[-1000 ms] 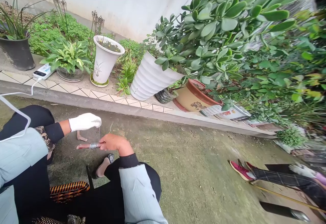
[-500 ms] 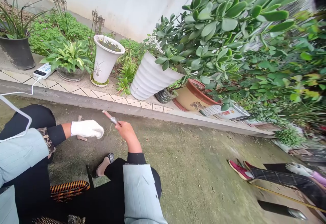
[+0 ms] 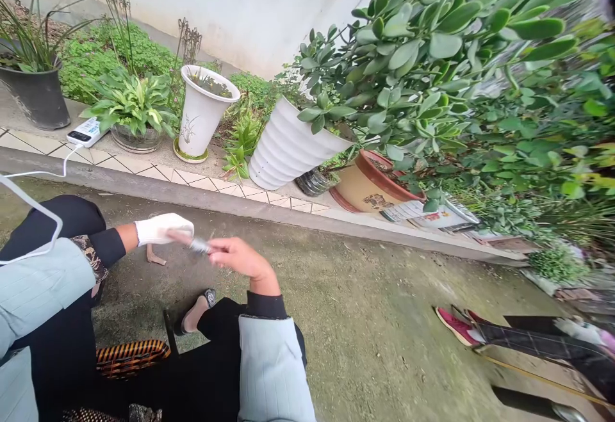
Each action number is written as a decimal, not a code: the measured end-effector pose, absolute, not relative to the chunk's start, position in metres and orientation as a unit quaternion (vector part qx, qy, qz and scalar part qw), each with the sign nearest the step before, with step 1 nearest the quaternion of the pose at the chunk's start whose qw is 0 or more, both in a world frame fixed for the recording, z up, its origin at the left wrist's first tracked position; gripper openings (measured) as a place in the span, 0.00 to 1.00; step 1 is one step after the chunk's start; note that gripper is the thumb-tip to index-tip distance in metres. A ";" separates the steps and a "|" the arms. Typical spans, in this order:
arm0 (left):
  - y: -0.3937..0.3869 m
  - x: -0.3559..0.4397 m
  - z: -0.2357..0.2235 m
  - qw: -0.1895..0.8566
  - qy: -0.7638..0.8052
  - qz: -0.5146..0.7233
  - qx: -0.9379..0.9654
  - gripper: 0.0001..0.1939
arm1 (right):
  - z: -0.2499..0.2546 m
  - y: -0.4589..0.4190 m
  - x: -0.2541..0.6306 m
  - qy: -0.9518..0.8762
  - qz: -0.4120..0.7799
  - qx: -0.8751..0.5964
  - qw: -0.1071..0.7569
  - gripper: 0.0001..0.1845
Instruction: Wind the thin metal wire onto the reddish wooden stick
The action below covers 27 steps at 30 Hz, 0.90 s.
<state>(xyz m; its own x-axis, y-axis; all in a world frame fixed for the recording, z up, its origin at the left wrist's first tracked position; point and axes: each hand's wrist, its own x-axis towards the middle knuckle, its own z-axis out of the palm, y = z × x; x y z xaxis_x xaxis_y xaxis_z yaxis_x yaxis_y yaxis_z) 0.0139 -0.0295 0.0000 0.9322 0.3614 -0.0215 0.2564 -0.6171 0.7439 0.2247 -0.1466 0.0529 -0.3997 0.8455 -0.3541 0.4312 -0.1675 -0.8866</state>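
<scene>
My right hand (image 3: pixel 239 257), bare, pinches a short brown stick-like piece (image 3: pixel 181 237) by its silvery wrapped end (image 3: pixel 200 246). Motion blurs this piece, and its exact kind is unclear. Its bare end points left, across the front of my left hand (image 3: pixel 161 227). That hand wears a white glove and its fingers are curled; whatever they hold, if anything, is hidden. A brown piece of wood (image 3: pixel 156 256) shows just under the glove, and I cannot tell whether the glove touches it.
Potted plants, including a white pot (image 3: pixel 204 114) and a ribbed white planter (image 3: pixel 288 146), line the tiled ledge (image 3: pixel 158 172). A white device (image 3: pixel 87 132) with a cable sits there. A woven orange-black basket (image 3: pixel 132 356) is low between my legs. Another person's red shoe (image 3: pixel 454 326) is at right.
My right hand has turned, swinging the stick-like piece's bare end down and left onto the glove. My left hand has risen slightly. The view has shifted a little.
</scene>
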 end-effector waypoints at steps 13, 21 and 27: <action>-0.057 0.020 -0.009 0.297 0.102 0.040 0.949 0.11 | 0.021 -0.128 0.213 -0.602 0.280 -0.744 -0.073 0.12; -0.037 0.017 -0.013 0.435 0.133 0.059 0.888 0.13 | 0.035 -0.143 0.217 -0.626 0.622 -0.465 0.060 0.09; -0.045 0.019 -0.004 0.581 0.135 0.044 0.801 0.15 | 0.038 -0.140 0.256 -0.418 0.503 -0.597 0.464 0.15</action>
